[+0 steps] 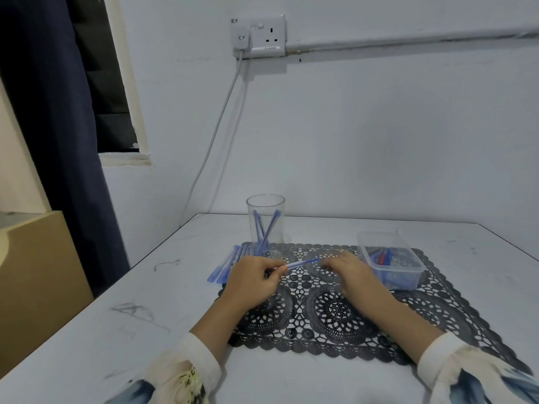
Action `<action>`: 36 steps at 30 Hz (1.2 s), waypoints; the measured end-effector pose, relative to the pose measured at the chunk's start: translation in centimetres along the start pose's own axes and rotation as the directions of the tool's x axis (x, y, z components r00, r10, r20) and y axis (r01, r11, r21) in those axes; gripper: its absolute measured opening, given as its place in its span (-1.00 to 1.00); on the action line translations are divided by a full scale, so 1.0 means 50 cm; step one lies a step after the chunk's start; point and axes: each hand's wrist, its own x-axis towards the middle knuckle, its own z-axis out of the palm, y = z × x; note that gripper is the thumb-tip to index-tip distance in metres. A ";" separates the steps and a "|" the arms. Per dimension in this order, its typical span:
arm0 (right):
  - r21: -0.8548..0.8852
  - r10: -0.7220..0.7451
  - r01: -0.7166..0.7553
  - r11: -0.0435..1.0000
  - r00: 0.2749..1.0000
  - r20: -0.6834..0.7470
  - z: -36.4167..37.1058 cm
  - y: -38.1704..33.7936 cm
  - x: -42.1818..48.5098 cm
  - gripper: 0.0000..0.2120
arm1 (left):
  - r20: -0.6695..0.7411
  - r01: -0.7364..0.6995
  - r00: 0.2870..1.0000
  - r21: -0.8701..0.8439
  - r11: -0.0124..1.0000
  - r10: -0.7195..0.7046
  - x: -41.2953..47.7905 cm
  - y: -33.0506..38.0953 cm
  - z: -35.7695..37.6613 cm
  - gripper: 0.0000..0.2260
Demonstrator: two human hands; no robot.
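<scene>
Over the black lace mat (pixel 329 316), my left hand (pixel 253 282) pinched a blue pen (pixel 303 263) by one end, its tip pointing at my right hand (pixel 350 272). That hand lay curled, knuckles up, and I could not tell whether it held anything. Behind stood a clear cup (pixel 265 205) of pens, with a plastic box (pixel 407 275) to the right.

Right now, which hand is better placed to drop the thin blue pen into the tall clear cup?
Left. The left hand pinches the thin blue pen, and the tall clear cup stands just beyond it; the right hand lies farther off.
</scene>
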 end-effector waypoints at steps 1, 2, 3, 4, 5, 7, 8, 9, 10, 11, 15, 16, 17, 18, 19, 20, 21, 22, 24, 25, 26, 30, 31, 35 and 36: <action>0.005 0.024 -0.024 1.000 1.000 0.005 0.000 -0.001 0.001 -0.46 | -0.001 0.000 1.000 0.001 1.000 0.000 0.000 0.001 -0.001 -0.80; 0.018 0.045 -0.045 0.999 0.999 -0.006 -0.001 -0.002 0.003 -0.46 | 0.000 0.002 1.000 0.001 1.000 -0.002 0.000 0.001 -0.001 -0.81; 0.035 0.053 -0.051 0.998 0.998 -0.031 -0.001 -0.005 0.004 -0.48 | 0.001 0.005 1.000 -0.002 1.000 -0.005 0.000 0.001 -0.001 -0.81; 0.051 0.048 -0.045 0.998 0.997 -0.059 -0.002 -0.007 0.006 -0.53 | 0.002 0.008 1.000 -0.003 1.000 -0.008 0.000 0.001 -0.001 -0.81; 0.058 0.037 -0.033 0.998 0.996 -0.076 -0.001 -0.008 0.006 -0.59 | 0.004 0.008 1.000 -0.001 1.000 -0.008 0.001 0.000 -0.001 -0.80; 0.055 0.018 -0.013 0.998 0.997 -0.076 -0.002 -0.010 0.005 -0.71 | 0.005 0.008 1.000 0.002 1.000 -0.008 0.001 -0.001 -0.001 -0.80; 0.052 0.002 0.001 0.999 0.998 -0.062 -0.003 -0.010 0.005 -0.76 | 0.004 0.009 1.000 -0.001 1.000 -0.009 0.001 -0.001 -0.001 -0.80; 0.054 -0.019 0.021 0.998 0.999 -0.044 -0.004 -0.011 0.004 -0.80 | 0.003 0.010 1.000 -0.005 1.000 -0.010 0.001 -0.001 -0.001 -0.80; 0.060 -0.040 0.042 0.997 0.999 -0.028 -0.004 -0.010 0.004 -0.83 | 0.002 0.010 1.000 -0.008 1.000 -0.010 0.001 -0.002 0.000 -0.80; 0.069 -0.057 0.058 0.996 0.998 -0.018 -0.004 -0.010 0.004 -0.85 | 0.001 0.009 1.000 -0.009 1.000 -0.009 0.001 -0.002 0.000 -0.80; 0.047 -0.059 0.056 0.997 0.996 0.064 -0.001 -0.008 0.007 -0.85 | 0.005 0.006 1.000 -0.005 1.000 -0.006 0.002 -0.003 0.000 -0.80; 0.043 -0.059 0.056 0.998 0.995 0.084 0.000 -0.008 0.007 -0.84 | 0.006 0.006 1.000 -0.001 1.000 -0.006 0.002 -0.004 0.000 -0.80; 0.040 -0.063 0.059 0.997 0.993 0.097 0.002 -0.007 0.007 -0.84 | 0.009 0.006 1.000 0.003 1.000 -0.006 0.002 -0.004 0.000 -0.80; 0.037 -0.068 0.065 0.997 0.992 0.102 0.003 -0.006 0.007 -0.83 | 0.011 0.007 1.000 0.006 1.000 -0.007 0.003 -0.004 0.001 -0.80; 0.030 -0.071 0.068 0.997 0.992 0.106 0.005 -0.004 0.007 -0.83 | 0.012 0.007 1.000 0.006 1.000 -0.007 0.003 -0.004 0.001 -0.80; 0.022 -0.074 0.072 0.997 0.991 0.109 0.005 -0.003 0.007 -0.82 | 0.013 0.008 1.000 0.006 1.000 -0.008 0.003 -0.004 0.001 -0.79; 0.015 -0.079 0.078 0.997 0.990 0.114 0.006 -0.001 0.006 -0.80 | 0.015 0.008 1.000 0.007 1.000 -0.008 0.003 -0.004 0.001 -0.79; 0.009 -0.084 0.083 0.997 0.989 0.124 0.008 0.000 0.006 -0.77 | 0.017 0.008 1.000 0.008 1.000 -0.008 0.003 -0.004 0.001 -0.79; 0.002 -0.091 0.092 0.996 0.986 0.139 0.010 0.001 0.006 -0.70 | 0.021 0.010 1.000 0.011 1.000 -0.011 0.004 -0.005 0.002 -0.78; -0.001 -0.092 0.093 0.996 0.985 0.145 0.011 0.001 0.006 -0.67 | 0.022 0.012 1.000 0.012 1.000 -0.012 0.004 -0.005 0.002 -0.78; -0.004 -0.092 0.094 0.996 0.985 0.148 0.011 0.001 0.005 -0.66 | 0.022 0.013 1.000 0.011 1.000 -0.014 0.004 -0.006 0.002 -0.78; 0.009 -0.093 0.093 0.996 0.984 0.153 0.008 -0.001 0.004 -0.65 | 0.025 0.008 1.000 0.012 1.000 -0.008 0.004 -0.005 0.002 -0.78; 0.012 -0.090 0.089 0.996 0.984 0.154 0.007 -0.003 0.004 -0.65 | 0.026 0.006 1.000 0.013 1.000 -0.006 0.003 -0.005 0.002 -0.78; 0.026 -0.063 0.060 0.998 0.986 0.152 0.002 -0.014 0.000 -0.67 | 0.021 0.002 1.000 0.019 1.000 -0.003 0.003 -0.003 0.001 -0.78; 0.032 -0.058 0.054 0.998 0.986 0.154 -0.001 -0.016 -0.001 -0.68 | 0.021 0.003 1.000 0.023 1.000 -0.003 0.003 -0.002 0.001 -0.78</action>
